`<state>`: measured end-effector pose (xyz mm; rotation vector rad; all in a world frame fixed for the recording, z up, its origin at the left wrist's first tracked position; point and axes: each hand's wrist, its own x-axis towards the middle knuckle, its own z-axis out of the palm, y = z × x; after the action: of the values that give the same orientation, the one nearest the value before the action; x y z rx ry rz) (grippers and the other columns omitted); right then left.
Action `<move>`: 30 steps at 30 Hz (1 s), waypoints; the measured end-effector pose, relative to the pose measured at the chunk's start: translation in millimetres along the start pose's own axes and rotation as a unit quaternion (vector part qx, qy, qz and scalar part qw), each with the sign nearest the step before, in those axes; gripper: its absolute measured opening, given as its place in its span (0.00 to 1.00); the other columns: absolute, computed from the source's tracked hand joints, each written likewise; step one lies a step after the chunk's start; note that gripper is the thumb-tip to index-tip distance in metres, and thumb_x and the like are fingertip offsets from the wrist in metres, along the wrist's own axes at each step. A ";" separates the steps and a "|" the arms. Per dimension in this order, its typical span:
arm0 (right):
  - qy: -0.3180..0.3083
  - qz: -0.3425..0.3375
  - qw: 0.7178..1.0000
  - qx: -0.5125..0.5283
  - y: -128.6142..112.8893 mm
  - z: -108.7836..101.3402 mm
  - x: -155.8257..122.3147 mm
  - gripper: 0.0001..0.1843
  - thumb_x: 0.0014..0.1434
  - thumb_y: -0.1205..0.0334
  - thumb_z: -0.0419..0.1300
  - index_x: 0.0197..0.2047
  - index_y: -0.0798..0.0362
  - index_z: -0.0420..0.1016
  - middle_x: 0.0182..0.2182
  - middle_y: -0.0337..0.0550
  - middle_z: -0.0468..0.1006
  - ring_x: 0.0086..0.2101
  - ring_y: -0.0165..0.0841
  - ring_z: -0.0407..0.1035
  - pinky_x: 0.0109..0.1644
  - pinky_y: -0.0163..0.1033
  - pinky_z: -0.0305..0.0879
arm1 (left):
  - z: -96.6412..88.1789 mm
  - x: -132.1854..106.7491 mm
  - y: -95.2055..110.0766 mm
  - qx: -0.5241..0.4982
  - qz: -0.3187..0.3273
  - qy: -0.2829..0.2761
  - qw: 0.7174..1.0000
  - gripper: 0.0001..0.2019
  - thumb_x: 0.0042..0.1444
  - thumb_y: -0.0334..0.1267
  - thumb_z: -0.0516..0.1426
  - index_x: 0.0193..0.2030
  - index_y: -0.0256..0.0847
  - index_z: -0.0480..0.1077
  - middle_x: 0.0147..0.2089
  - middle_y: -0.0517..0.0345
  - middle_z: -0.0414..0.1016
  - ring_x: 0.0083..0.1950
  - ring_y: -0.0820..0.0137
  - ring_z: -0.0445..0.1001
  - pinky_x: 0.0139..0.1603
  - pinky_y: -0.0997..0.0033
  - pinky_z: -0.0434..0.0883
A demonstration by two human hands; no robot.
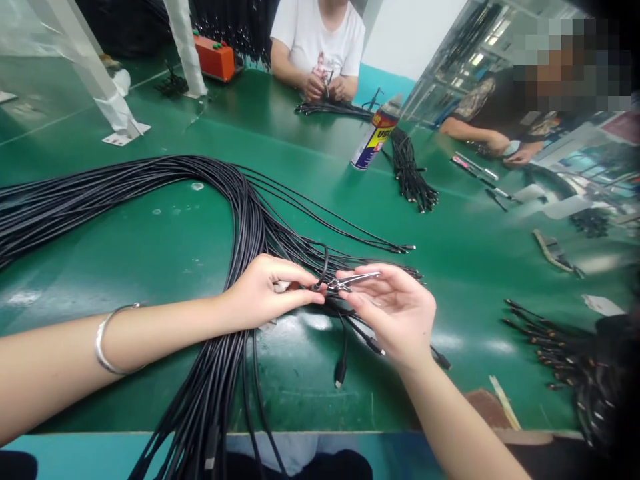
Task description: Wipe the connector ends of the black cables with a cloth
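My left hand (pixel 270 291) pinches a black cable (pixel 320 270) near its end, where the cable bends into a small loop. My right hand (pixel 395 313) holds a pair of metal tweezers (pixel 354 281) between its fingers, with the tips reaching toward that pinched cable. A large bundle of thin black cables (pixel 245 220) spreads across the green table (pixel 165 247) and runs under both wrists. Several loose cable plugs (pixel 340 373) hang just below my hands. My left wrist wears a silver bangle (pixel 107 340).
A spray can (pixel 374 137) stands beyond my hands beside a cable bunch (pixel 410 170). Co-workers sit at the far side (pixel 317 40) and the right (pixel 500 133). An orange box (pixel 215 59) sits far left of the far co-worker. More cable ends (pixel 565 353) lie at the lower right.
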<state>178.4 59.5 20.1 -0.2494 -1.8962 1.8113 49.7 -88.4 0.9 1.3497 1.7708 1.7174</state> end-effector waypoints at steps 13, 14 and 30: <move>-0.025 -0.199 0.958 -0.205 13.7 -9.5 -9.3 0.21 0.48 0.70 0.69 0.47 0.51 0.76 0.40 0.45 0.83 0.34 0.39 0.80 0.38 0.42 0.82 | -1.3 1.7 2.7 0.012 0.004 -0.044 0.999 0.04 0.50 0.29 0.65 0.34 0.38 0.80 0.35 0.54 0.81 0.35 0.70 0.79 0.37 0.78 0.75; -0.030 -0.189 0.960 -0.204 13.2 -10.5 -9.6 0.21 0.49 0.69 0.70 0.47 0.51 0.76 0.40 0.46 0.83 0.35 0.39 0.80 0.39 0.42 0.82 | -1.0 1.8 2.7 0.011 0.007 -0.043 0.999 0.04 0.50 0.29 0.65 0.34 0.38 0.80 0.35 0.54 0.81 0.35 0.70 0.79 0.37 0.78 0.75; -0.049 -0.138 0.966 -0.214 8.4 -12.7 -10.1 0.19 0.48 0.67 0.71 0.45 0.51 0.78 0.39 0.45 0.83 0.36 0.40 0.80 0.40 0.42 0.81 | -1.1 1.0 -0.7 0.031 0.015 -0.052 0.998 0.04 0.52 0.31 0.63 0.35 0.39 0.80 0.35 0.55 0.81 0.36 0.70 0.79 0.36 0.78 0.75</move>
<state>191.3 66.9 9.5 -0.0372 -2.2531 1.2420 48.1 -88.1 0.9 1.4714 1.7676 1.5895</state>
